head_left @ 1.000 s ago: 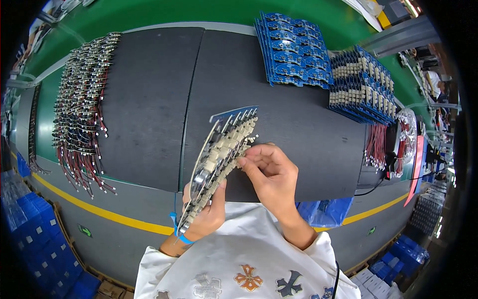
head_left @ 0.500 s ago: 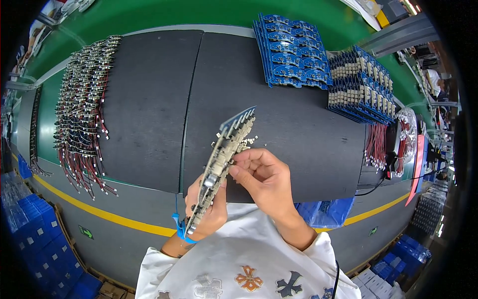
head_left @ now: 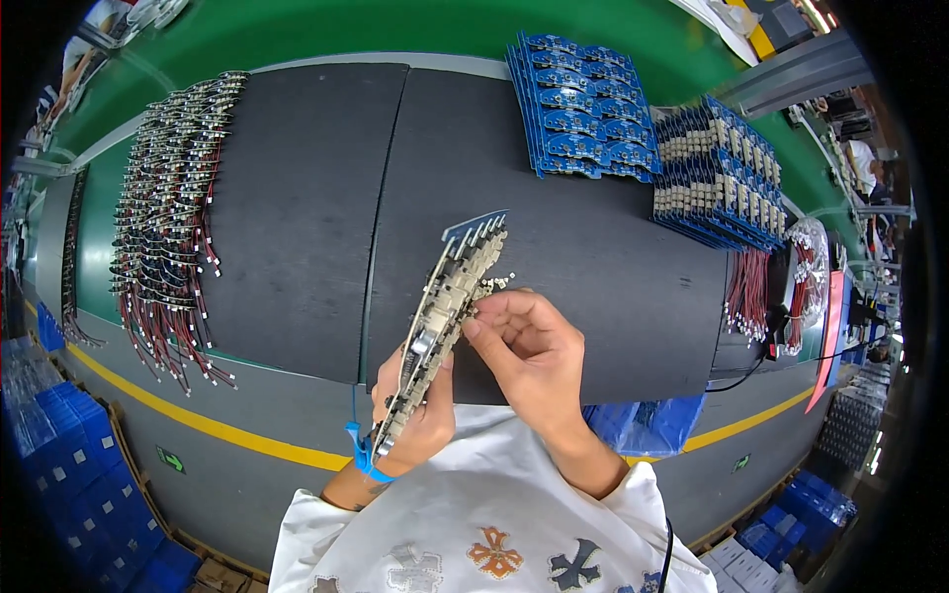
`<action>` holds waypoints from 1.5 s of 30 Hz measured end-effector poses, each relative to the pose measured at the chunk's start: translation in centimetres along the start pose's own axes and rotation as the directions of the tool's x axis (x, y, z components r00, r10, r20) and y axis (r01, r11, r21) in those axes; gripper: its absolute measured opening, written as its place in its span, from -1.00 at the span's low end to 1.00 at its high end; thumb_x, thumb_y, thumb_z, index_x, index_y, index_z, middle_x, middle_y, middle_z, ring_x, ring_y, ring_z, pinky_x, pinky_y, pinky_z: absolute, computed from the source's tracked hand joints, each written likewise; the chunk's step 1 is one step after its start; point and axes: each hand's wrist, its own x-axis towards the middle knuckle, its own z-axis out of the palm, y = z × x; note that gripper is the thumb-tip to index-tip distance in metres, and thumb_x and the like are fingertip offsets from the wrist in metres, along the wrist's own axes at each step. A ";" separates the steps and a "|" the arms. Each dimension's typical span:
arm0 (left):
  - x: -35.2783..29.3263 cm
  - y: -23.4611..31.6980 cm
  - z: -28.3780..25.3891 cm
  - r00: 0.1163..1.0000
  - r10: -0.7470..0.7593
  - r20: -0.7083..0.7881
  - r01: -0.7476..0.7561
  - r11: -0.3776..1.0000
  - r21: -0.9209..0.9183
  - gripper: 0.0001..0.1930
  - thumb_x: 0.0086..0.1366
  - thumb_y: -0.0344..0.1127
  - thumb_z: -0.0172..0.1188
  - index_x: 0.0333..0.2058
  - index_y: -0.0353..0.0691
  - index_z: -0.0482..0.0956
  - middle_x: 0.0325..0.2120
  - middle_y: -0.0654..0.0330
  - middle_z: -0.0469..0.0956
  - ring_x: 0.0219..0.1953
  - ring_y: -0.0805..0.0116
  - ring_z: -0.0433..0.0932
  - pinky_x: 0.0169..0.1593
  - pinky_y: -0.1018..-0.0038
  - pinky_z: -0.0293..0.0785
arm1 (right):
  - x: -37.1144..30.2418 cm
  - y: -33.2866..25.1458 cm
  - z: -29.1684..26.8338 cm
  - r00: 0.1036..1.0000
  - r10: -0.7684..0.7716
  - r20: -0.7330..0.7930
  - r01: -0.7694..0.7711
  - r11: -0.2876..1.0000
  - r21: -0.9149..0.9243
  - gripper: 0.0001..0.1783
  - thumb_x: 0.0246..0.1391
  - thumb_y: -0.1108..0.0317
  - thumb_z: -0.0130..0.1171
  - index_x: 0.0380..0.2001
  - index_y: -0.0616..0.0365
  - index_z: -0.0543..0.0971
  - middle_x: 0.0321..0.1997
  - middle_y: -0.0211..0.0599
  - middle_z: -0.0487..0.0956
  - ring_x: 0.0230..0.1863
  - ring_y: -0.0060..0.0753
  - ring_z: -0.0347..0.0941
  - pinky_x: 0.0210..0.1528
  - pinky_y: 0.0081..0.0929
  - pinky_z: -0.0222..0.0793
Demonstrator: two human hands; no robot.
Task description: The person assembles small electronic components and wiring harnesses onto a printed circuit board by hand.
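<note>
My left hand is closed around the lower part of a circuit board panel, holding it on edge and tilted above the front of the table. Cream connectors and small parts line the panel, and its blue face shows at the top end. At the panel's right edge, my right hand pinches with thumb and forefinger; what lies between the fingertips is too small to make out. Small white connector pieces lie on the black mat just behind the right fingertips. A blue wrist strap circles my left wrist.
Black mats cover the table. Boards with red and black wires are lined up at left. At the far right stand blue board panels and panels with connectors. Red wire bundles hang beside them. Blue bags sit below the front edge.
My right hand has shifted slightly to the right along with its pinch at the panel's edge. The panel has turned a little in my left hand, which keeps its hold.
</note>
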 end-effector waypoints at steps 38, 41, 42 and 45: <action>0.1 -0.5 -0.3 0.993 0.044 0.113 -0.038 0.997 -0.062 -0.63 0.07 -0.71 0.06 -0.10 -0.46 0.30 -0.17 -0.21 0.46 -0.11 0.02 0.50 -0.06 0.32 0.42 | -0.2 -1.3 0.9 0.998 0.006 0.066 -0.013 0.994 0.111 -0.74 -0.07 0.66 0.15 -0.24 0.34 0.43 -0.36 -0.33 0.51 -0.32 -0.60 0.46 -0.22 -0.64 0.42; 0.2 -0.4 -0.3 0.992 0.041 0.119 -0.034 0.997 -0.063 -0.64 0.08 -0.69 0.07 -0.10 -0.47 0.31 -0.19 -0.20 0.47 -0.13 0.04 0.51 -0.07 0.33 0.43 | -0.3 -1.1 0.7 0.996 -0.007 0.091 -0.005 0.993 0.121 -0.73 -0.08 0.68 0.15 -0.24 0.34 0.43 -0.35 -0.32 0.51 -0.30 -0.59 0.46 -0.20 -0.63 0.42; 0.3 -0.4 -0.2 0.993 0.056 0.107 -0.048 0.996 -0.075 -0.64 0.07 -0.68 0.07 -0.10 -0.47 0.32 -0.21 -0.18 0.48 -0.15 0.06 0.52 -0.09 0.33 0.44 | -0.3 -1.0 0.7 0.994 -0.015 0.111 0.002 0.993 0.117 -0.72 -0.09 0.68 0.15 -0.24 0.34 0.43 -0.34 -0.32 0.51 -0.28 -0.59 0.46 -0.19 -0.63 0.42; 0.4 -0.4 -0.2 0.994 0.056 0.097 -0.047 0.994 -0.095 -0.63 0.08 -0.68 0.06 -0.09 -0.47 0.32 -0.21 -0.17 0.48 -0.15 0.06 0.52 -0.09 0.33 0.44 | -0.5 -1.1 0.9 0.993 -0.106 0.060 0.104 0.994 0.035 -0.72 -0.09 0.69 0.15 -0.24 0.34 0.43 -0.34 -0.30 0.51 -0.28 -0.57 0.46 -0.19 -0.62 0.42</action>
